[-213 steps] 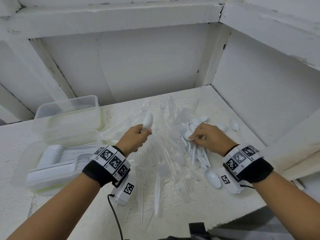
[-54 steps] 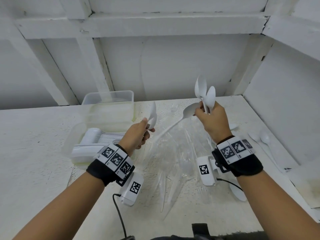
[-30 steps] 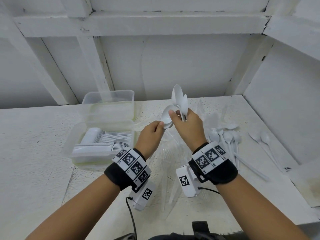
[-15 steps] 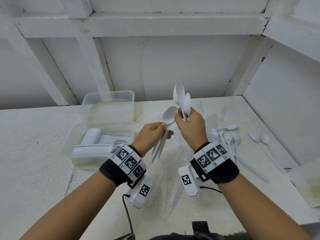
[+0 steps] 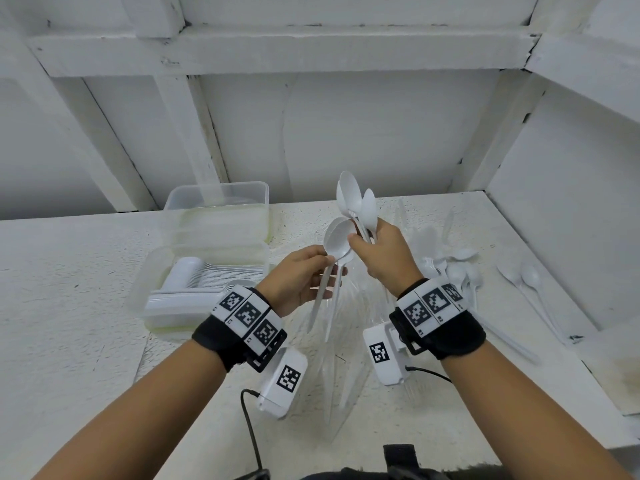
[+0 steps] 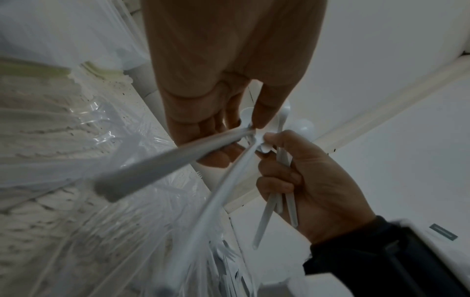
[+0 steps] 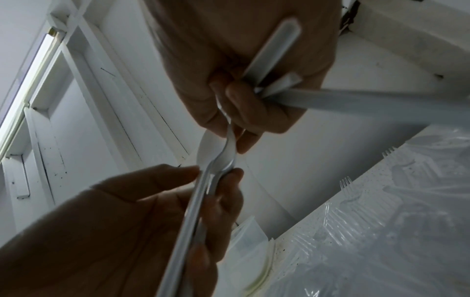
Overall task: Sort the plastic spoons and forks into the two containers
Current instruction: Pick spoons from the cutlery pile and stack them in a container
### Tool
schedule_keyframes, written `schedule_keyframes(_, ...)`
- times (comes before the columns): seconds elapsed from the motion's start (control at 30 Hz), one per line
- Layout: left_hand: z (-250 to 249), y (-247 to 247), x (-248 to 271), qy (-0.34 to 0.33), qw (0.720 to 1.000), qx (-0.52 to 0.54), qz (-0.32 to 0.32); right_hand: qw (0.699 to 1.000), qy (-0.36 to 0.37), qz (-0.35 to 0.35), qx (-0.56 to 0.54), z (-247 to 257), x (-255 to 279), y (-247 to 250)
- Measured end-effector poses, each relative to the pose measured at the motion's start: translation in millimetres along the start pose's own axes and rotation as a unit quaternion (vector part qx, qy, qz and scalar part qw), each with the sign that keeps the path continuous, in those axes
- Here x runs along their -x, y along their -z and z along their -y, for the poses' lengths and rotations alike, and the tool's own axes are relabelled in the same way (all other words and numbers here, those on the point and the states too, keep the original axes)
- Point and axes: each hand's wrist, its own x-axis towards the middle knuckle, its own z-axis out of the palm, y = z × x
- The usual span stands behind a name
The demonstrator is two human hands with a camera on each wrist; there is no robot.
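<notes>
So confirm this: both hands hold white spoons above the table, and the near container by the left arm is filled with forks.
Not forks. The head view shows the near container holding stacked white spoons. Both the left hand and the right hand do hold spoons above the table.

A rough white counter [image 5: 69, 306] runs into a corner of white painted walls [image 5: 346, 133], with thick white beams [image 5: 277, 50] crossing above it. Near the counter's front edge, a thin black cable [image 5: 251, 431] trails downward.
</notes>
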Motion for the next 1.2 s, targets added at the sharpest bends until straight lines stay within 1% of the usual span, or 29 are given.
schedule_keyframes(0.17,0.0,-8.6,3.0,0.004,0.998,0.058,0.021,0.999,0.012,-0.024,-0.031,-3.4,1.2,-4.3)
schedule_keyframes(0.33,1.9,-8.4,2.7,0.008,0.995,0.097,0.009,0.999,0.014,-0.019,-0.047,-5.1,-1.2,-0.8)
schedule_keyframes(0.43,2.9,-7.6,2.1,0.004,0.995,0.099,-0.003,0.998,0.013,-0.008,-0.062,-4.8,-0.5,3.1)
schedule_keyframes(0.57,4.7,-7.5,2.6,-0.009,0.997,0.075,-0.006,0.998,0.014,-0.007,-0.062,-4.2,1.0,5.3)
schedule_keyframes(0.73,5.0,-6.3,3.6,-0.002,0.998,0.059,0.010,0.999,0.020,-0.005,-0.046,-4.7,0.3,5.1)
schedule_keyframes(0.87,4.1,-8.0,4.4,0.013,0.998,0.046,0.041,0.999,0.033,-0.001,-0.017,-7.6,-0.9,3.2)
schedule_keyframes(1.03,5.0,-8.9,7.0,0.050,0.989,0.070,0.121,0.999,0.046,-0.023,-0.008,-8.6,-1.8,2.9)
schedule_keyframes(1.13,4.8,-8.4,7.7,0.050,0.983,0.098,0.149,0.998,0.050,-0.033,-0.013,-9.3,-1.2,1.8)
schedule_keyframes(1.2,3.9,-8.2,7.0,0.047,0.981,0.102,0.155,0.998,0.047,-0.038,-0.018,-9.3,-0.7,1.3)
